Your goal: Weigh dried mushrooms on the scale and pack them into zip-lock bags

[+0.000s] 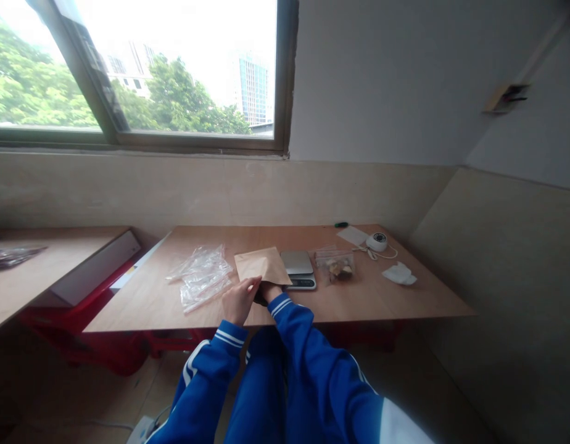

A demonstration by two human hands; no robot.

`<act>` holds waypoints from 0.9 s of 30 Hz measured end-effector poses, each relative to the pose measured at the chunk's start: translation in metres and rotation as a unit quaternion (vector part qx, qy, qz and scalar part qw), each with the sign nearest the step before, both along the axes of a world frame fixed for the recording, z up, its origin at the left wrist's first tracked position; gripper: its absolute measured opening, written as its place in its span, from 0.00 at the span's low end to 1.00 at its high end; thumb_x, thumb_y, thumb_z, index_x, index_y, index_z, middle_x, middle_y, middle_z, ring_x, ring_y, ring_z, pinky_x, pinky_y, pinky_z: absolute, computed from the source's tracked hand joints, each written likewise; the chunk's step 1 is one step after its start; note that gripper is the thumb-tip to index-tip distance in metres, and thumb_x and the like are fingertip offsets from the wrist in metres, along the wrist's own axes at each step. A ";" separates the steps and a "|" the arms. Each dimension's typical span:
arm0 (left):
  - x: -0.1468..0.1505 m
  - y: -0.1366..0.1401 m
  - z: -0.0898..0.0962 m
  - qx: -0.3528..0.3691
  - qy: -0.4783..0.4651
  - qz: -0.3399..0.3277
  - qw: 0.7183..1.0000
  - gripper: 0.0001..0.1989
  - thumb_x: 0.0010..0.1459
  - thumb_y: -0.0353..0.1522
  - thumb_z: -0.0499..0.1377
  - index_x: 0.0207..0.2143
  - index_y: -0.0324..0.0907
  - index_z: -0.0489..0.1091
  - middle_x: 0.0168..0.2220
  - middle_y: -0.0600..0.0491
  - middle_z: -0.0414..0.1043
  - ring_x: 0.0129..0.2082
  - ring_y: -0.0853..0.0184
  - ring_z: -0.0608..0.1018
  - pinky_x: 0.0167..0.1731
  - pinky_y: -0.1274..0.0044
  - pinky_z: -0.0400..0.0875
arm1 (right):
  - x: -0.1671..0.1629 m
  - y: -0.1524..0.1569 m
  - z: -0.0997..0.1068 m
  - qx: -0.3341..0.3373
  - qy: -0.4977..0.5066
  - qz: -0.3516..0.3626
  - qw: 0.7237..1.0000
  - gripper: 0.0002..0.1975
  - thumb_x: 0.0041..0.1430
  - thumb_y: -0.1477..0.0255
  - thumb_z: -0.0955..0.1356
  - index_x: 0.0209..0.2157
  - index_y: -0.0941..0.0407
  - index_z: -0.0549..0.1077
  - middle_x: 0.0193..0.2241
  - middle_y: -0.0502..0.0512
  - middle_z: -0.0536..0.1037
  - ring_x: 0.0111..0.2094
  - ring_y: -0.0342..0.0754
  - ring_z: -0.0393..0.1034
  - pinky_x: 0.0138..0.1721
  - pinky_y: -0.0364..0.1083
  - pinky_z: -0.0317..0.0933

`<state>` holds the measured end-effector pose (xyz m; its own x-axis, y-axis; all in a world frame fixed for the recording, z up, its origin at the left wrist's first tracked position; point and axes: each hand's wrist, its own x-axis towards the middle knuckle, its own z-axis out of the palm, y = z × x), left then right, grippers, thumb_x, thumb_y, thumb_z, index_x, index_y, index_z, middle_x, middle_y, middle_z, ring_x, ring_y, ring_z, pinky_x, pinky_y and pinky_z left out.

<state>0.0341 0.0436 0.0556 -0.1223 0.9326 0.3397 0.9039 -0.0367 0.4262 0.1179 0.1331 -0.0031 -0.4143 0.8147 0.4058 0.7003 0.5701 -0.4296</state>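
- Evidently, the wooden surface [377, 303] runs beneath and beyond the fingers, its near edge by the wrists, which probably suits short reaches.
- A heap of clear plastic bags [202, 279] spreads left of the fingers, seemingly put aside yet handy.
- The kraft paper bag [256, 262] lies tilted just ahead of the fingers. The left hand [237, 301] pinches its near edge, apparently to steady it; the right hand [271, 292] goes in under that edge, its fingers hidden, so I cannot tell whether they are spread or closed.
- The digital scale [298, 263] sits just right of the right fingers, its panel turned toward the person, presumably for reading.
- Beyond it, farther right, lies a zip bag of brownish pieces [339, 266].
- Well right of the fingers is a crumpled tissue [400, 274].
- Farthest ahead lies a green pen-like object [341, 225].
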 end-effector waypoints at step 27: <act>-0.003 0.004 0.028 -0.005 -0.099 0.019 0.995 0.11 0.56 0.40 0.55 0.38 0.53 0.76 0.35 0.58 0.79 0.35 0.66 0.78 0.30 0.80 0.64 | 0.040 -0.069 0.016 0.066 -0.003 -0.077 0.995 0.14 0.58 0.84 0.59 0.42 0.61 0.70 0.37 0.62 0.76 0.42 0.51 0.70 0.41 0.48 0.68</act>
